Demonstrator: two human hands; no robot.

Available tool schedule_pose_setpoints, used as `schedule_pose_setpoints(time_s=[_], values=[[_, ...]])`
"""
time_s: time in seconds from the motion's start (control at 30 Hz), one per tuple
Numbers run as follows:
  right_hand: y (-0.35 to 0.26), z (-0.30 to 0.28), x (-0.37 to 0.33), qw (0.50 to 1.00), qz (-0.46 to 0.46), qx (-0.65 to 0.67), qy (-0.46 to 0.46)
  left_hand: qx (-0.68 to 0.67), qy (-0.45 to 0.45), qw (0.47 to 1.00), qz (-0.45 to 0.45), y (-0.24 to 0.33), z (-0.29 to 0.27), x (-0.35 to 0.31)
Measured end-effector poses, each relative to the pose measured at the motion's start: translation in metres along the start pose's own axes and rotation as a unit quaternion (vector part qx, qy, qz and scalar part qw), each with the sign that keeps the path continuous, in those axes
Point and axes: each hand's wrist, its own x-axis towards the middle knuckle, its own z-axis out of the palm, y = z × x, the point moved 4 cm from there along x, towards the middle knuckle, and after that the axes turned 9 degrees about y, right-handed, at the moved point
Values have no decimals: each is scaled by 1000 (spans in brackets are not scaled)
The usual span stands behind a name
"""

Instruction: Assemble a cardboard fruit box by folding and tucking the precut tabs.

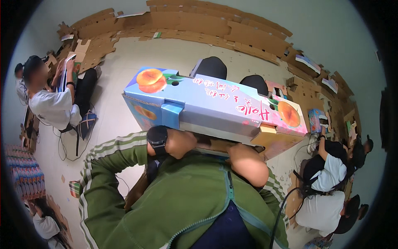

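A long cardboard fruit box (207, 101), pale blue and pink with printed peaches, lies across my lap in front of my chest. Its top carries small round holes, and a blue tab (172, 114) and a yellow tab (269, 135) fold over the near edge. My left hand (182, 144), below a dark wristwatch (157, 139), reaches into the gap along the box's near side. Into the same gap goes my right hand (245, 159), close to the yellow tab. The box hides the fingers of both hands, so their grip does not show.
Flattened brown cardboard (186, 25) lines the far wall and floor edge. A seated person (54, 99) handles a box at the left; other people (327, 174) sit at the right. Stacked printed cartons (27, 176) stand at the left. A black cable (280, 211) runs beside my right side.
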Motion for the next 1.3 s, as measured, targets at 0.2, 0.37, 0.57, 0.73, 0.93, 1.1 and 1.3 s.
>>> schedule_pose_setpoints(time_s=[0.2,0.37,0.57,0.73,0.93,1.1,1.3], values=[[-1,-5,5,999,3,-17,-37,12,33,999,1,-4,5,4],[-3,-10,4,1000,26,-9,9,17,25,1000,10,-5,6,8],[13,-1,3,998,28,7,48,107,185,976,-40,4,-13,8],[26,-1,8,995,32,31,87,239,161,956,-63,18,-30,32],[41,-14,13,998,37,30,32,293,130,944,-81,28,-41,47],[50,-25,22,997,28,71,-12,218,190,951,-107,25,-59,41],[92,-49,48,977,2,181,-113,-153,589,792,-44,29,-86,-4]])
